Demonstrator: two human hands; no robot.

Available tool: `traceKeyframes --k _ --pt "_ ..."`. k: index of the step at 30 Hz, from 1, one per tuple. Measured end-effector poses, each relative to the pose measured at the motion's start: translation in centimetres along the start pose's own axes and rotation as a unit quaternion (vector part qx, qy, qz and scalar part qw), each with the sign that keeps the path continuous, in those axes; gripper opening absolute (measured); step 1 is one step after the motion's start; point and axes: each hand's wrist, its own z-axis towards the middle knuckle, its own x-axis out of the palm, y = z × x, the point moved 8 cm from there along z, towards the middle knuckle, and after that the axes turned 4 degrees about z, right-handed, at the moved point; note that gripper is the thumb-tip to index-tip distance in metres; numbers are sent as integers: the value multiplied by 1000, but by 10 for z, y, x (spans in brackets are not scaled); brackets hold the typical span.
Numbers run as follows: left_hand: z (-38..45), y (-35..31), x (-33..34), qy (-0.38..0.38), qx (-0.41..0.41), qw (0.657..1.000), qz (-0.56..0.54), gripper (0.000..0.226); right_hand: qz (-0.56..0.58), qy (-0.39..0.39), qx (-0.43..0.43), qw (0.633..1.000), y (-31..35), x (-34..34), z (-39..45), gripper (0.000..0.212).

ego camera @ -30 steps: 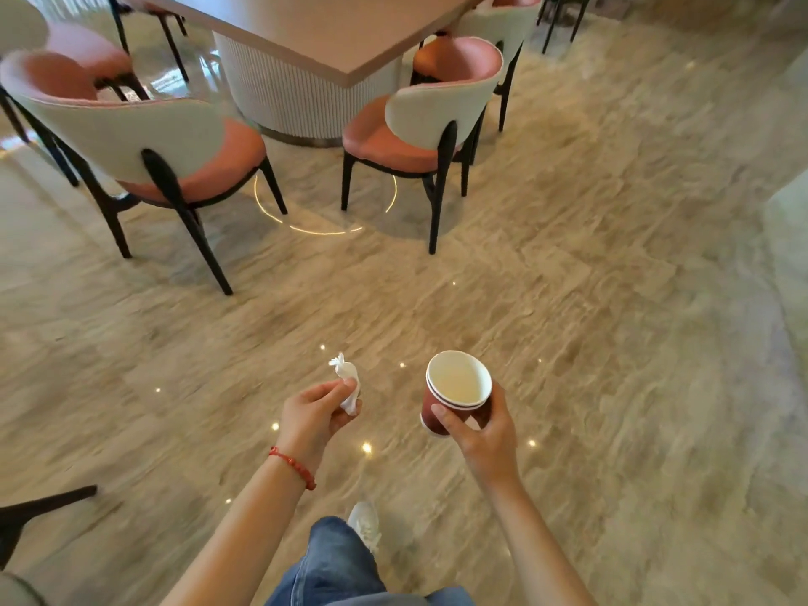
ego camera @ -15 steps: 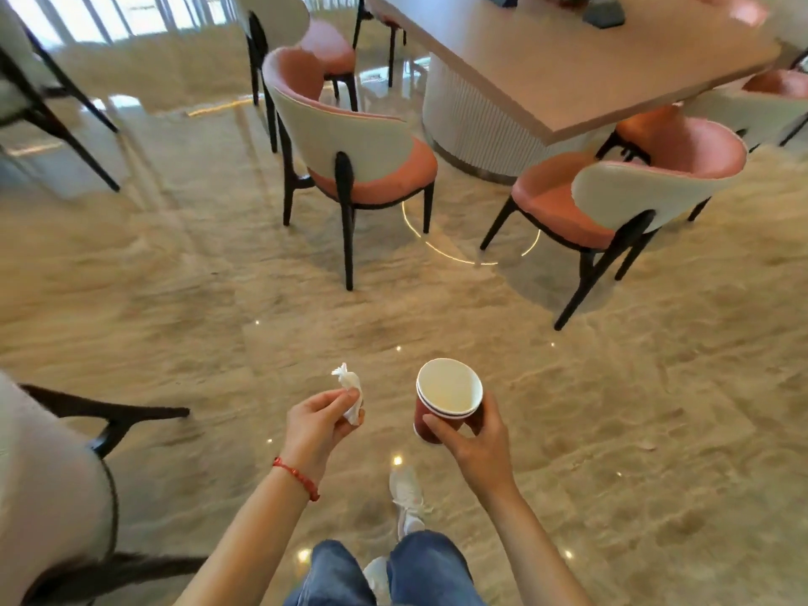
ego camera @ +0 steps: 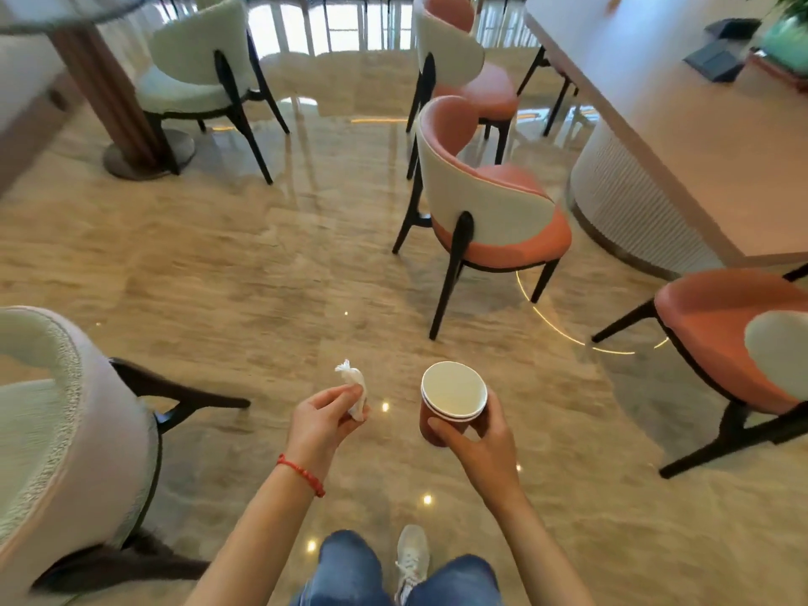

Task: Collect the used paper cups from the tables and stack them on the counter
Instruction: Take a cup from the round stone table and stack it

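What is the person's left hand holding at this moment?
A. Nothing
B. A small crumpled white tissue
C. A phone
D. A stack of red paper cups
B: the left hand pinches a small crumpled white tissue between thumb and fingers, while the red paper cups, nested with two rims showing, sit in the right hand.
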Motion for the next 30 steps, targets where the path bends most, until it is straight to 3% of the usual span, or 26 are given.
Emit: traceKeyframes --k 11,20,30 --pt "123 -80 1 -61 3 997 -42 5 -9 71 12 997 11 77 159 59" --pt "270 -206 -25 -79 15 995 -66 7 -21 73 -21 997 63 200 325 57" --pt "379 -300 -61 -140 23 981 -132 4 -38 151 -42 987 97 316 457 55"
